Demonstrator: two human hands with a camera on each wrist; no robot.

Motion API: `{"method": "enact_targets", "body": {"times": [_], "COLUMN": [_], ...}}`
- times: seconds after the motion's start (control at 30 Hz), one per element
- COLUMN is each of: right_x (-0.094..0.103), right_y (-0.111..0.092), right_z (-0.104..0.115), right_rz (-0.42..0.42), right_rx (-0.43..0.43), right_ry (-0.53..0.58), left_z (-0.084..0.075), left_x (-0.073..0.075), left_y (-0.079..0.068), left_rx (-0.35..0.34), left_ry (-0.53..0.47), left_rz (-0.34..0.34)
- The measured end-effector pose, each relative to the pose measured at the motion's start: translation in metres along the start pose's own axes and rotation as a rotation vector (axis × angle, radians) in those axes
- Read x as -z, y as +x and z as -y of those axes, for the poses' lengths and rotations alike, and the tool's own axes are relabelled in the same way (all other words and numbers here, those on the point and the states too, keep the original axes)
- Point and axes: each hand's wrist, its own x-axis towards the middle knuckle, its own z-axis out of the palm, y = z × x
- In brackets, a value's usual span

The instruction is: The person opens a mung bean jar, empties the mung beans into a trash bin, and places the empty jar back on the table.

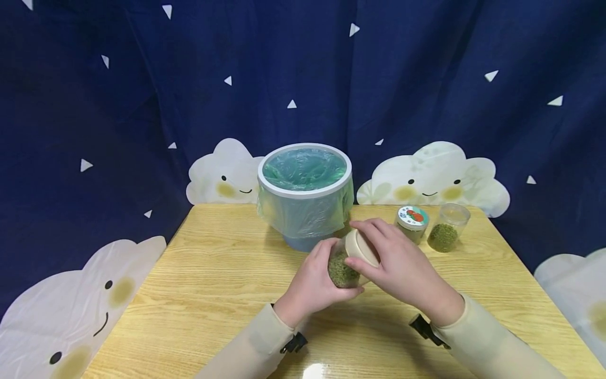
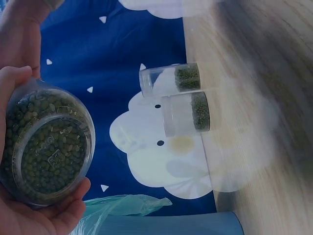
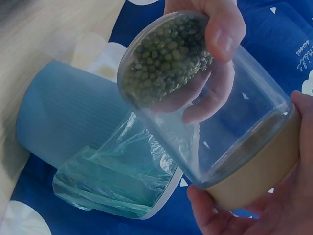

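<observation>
Between both hands a clear jar of green beans (image 1: pixel 342 270) is held tilted above the table. My left hand (image 1: pixel 310 281) grips the jar's body near its base, with thumb and fingers curled round it. On the jar's upper end sits a beige lid (image 1: pixel 362 247), which my right hand (image 1: pixel 404 260) grips from above and the side. In the right wrist view the beans (image 3: pixel 166 56) lie heaped at the bottom end, and the lid (image 3: pixel 257 169) covers the other end. The left wrist view shows the jar's round base (image 2: pixel 51 149).
A blue bin (image 1: pixel 305 243) lined with a green plastic bag (image 1: pixel 307 213) stands behind the hands. At the back right are a jar with a printed lid (image 1: pixel 412 217) and a clear jar partly filled with green beans (image 1: pixel 443 237). A dark blue curtain (image 1: pixel 303 63) hangs behind the wooden table (image 1: pixel 208 284).
</observation>
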Motion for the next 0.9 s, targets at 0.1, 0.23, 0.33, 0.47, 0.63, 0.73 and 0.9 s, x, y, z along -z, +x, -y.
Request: {"method": "enact_targets", "body": {"times": [0.1, 0.23, 0.33, 0.47, 0.63, 0.73, 0.9], "right_x": [-0.002, -0.006, -0.008, -0.011, -0.015, -0.017, -0.018], "right_y": [-0.001, -0.002, -0.003, -0.004, -0.004, -0.004, -0.005], "right_z": [-0.001, -0.001, -0.002, -0.002, -0.003, -0.003, -0.004], "right_rz": [-0.003, -0.005, -0.009, -0.018, -0.031, -0.036, -0.049], "right_rx": [0.015, 0.025, 0.029, 0.043, 0.056, 0.056, 0.077], "right_ry": [0.000, 0.012, 0.024, 0.038, 0.053, 0.060, 0.076], "left_z": [0.001, 0.003, 0.004, 0.005, 0.005, 0.005, 0.005], "left_x": [0.000, 0.001, 0.001, 0.002, 0.004, 0.004, 0.006], "left_y": [-0.002, -0.004, -0.006, -0.008, -0.009, -0.010, -0.011], "left_rx": [-0.006, -0.012, -0.021, -0.029, -0.025, -0.013, 0.004], "left_ry": [0.007, 0.023, 0.040, 0.044, 0.044, 0.047, 0.007], "left_rz": [0.000, 0.003, 0.009, 0.023, 0.050, 0.063, 0.090]}}
